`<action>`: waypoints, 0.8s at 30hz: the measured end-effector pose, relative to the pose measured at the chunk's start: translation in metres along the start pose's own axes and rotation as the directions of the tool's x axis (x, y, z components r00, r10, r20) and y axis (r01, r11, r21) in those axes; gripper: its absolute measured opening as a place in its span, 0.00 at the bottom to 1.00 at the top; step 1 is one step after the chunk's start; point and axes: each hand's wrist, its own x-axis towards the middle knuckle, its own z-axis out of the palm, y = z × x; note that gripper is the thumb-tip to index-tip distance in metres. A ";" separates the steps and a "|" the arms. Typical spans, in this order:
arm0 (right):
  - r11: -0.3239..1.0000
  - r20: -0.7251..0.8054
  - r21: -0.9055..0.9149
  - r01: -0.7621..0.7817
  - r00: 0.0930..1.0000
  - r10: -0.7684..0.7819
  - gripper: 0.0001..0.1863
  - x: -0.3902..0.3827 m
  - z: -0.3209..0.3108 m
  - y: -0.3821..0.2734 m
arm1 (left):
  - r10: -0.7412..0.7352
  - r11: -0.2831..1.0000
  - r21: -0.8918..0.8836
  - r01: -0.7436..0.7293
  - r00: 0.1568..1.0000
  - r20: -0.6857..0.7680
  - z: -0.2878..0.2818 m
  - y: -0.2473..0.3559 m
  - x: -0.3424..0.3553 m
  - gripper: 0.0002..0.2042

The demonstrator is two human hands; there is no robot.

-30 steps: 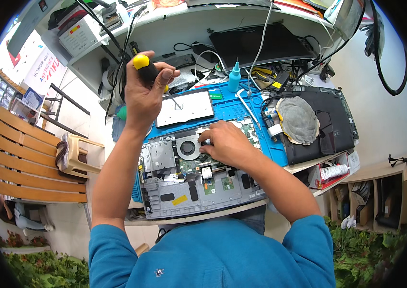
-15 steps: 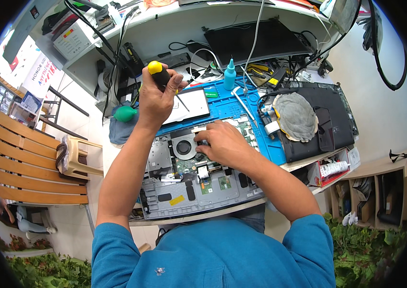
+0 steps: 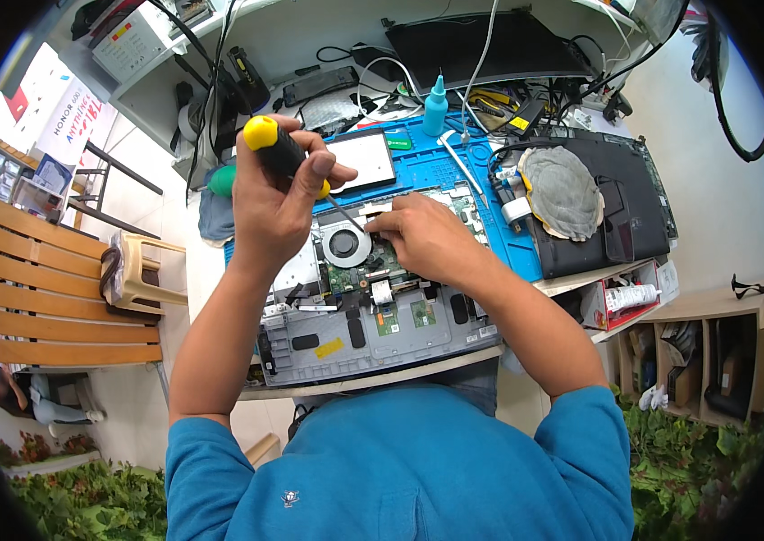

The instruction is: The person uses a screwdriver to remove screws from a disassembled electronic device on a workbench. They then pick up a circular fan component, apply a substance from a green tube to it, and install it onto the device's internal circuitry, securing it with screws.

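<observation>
In my left hand [image 3: 275,203] is a screwdriver [image 3: 283,155] with a yellow and black handle. Its thin shaft slants down to the right, and the tip reaches the edge of a round cooling fan [image 3: 344,244]. That fan sits inside an opened grey laptop base [image 3: 418,347] with a green circuit board exposed. My right hand [image 3: 431,236] rests over the board beside the fan, its thumb and fingertips closed near the screwdriver tip. What those fingers grip, if anything, is hidden. A ribbon cable end with a white label [image 3: 382,292] lies below the fan.
Under the base's far side lies a blue work mat [image 3: 418,155] bearing a blue dropper bottle [image 3: 435,108]. A black laptop [image 3: 627,203] with a round grey cloth pad [image 3: 562,194] on it stands right. A dark screen panel [image 3: 490,50] leans behind; cables hang overhead.
The screwdriver has come down and right, its tip now at the fan's edge. My right fingertips have drawn together there. The whole view has shifted slightly.
</observation>
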 end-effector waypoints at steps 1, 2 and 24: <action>1.000 0.008 -0.006 -0.003 1.000 0.003 0.15 0.000 -0.001 -0.001 | -0.008 1.000 0.000 0.008 1.000 0.007 0.000 -0.001 -0.005 0.22; 1.000 0.016 -0.013 -0.006 1.000 0.006 0.16 0.001 -0.001 -0.002 | -0.017 1.000 0.000 0.017 1.000 0.013 0.000 -0.003 -0.011 0.22; 0.998 0.016 -0.054 -0.016 1.000 0.017 0.14 -0.001 -0.001 -0.003 | -0.060 0.997 -0.048 0.062 0.997 0.054 0.008 -0.007 -0.028 0.21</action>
